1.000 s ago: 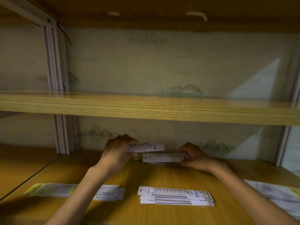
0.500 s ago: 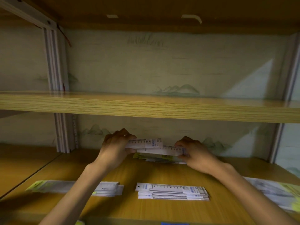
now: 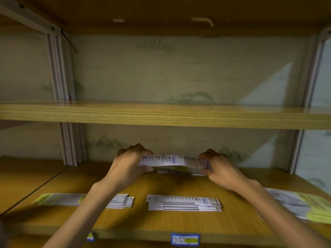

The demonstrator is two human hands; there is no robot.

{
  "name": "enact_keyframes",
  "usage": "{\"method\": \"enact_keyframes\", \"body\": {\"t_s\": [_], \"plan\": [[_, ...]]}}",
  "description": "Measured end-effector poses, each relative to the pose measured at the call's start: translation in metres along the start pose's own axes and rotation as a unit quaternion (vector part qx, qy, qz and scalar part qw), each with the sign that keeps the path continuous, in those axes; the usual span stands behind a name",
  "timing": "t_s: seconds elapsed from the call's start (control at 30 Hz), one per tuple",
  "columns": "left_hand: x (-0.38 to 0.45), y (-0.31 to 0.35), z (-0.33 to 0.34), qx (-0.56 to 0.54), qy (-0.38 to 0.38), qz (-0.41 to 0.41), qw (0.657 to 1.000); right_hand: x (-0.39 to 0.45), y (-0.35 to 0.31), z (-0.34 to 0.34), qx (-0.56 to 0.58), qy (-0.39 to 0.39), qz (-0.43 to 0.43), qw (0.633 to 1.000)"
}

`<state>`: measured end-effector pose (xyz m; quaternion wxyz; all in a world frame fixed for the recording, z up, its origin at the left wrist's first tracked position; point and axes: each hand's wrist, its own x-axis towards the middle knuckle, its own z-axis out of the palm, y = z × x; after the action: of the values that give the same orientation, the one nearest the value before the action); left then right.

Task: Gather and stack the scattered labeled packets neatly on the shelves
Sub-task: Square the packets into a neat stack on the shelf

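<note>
Here, mid-frame, the left hand (image 3: 131, 162) and right hand (image 3: 217, 166) each pinch one end of the packets (image 3: 172, 161) above the lower shelf (image 3: 161, 221).

There is one view only, from the camera on my head, wide-angle, so the uprights bow at the edges. It faces straight into the shelving and tilts a little down. The lower shelf (image 3: 161, 222) fills the bottom half, close in, its front edge and blue label (image 3: 185, 239) right under the lens. The upper shelf (image 3: 161, 115) crosses mid-frame near eye level, and my forearms enter from the bottom corners.
</note>
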<state>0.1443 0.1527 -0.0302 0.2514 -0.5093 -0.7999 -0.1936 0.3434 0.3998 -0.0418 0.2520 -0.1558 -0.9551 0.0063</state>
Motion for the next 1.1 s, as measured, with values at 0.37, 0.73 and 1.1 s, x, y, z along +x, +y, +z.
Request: {"method": "enact_keyframes", "body": {"t_s": [0.37, 0.73, 1.1], "plan": [[-0.012, 0.045, 0.014, -0.083, -0.158, 0.038, 0.983, -0.013, 0.003, -0.014, 0.008, 0.003, 0.026, 1.0], [-0.028, 0.05, 0.036, -0.063, -0.219, 0.05, 0.973, -0.024, -0.007, -0.01, 0.011, -0.017, 0.031, 0.999], [-0.005, 0.052, 0.008, 0.015, -0.055, 0.054, 0.997, -0.023, -0.03, -0.025, 0.08, -0.056, 0.005, 0.995]]}}
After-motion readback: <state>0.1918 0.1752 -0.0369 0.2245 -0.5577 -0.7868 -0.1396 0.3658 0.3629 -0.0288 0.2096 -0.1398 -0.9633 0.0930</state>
